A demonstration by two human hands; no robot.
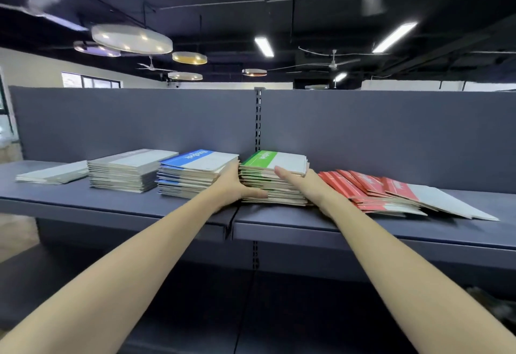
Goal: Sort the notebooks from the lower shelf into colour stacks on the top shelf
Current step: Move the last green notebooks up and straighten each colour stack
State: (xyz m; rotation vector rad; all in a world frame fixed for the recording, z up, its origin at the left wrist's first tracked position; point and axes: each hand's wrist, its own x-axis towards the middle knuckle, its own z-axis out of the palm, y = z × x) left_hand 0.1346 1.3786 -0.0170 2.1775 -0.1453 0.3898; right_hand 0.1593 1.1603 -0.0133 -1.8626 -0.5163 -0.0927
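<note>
On the top shelf [279,218] stands a stack of green notebooks [275,179] in the middle. My left hand [236,186] presses flat against the stack's left side, thumb along its front edge. My right hand [305,186] presses against its right side with straight fingers. Left of it sits a blue stack [192,173], then a grey stack [125,170] and a low grey pile [53,173]. To the right, red notebooks [371,190] lie fanned out and slumped.
A grey back panel [391,135] rises behind the shelf, with a slotted upright [258,119] in the middle. The lower shelf [195,325] below is dark; something dark shows at its right end [491,303].
</note>
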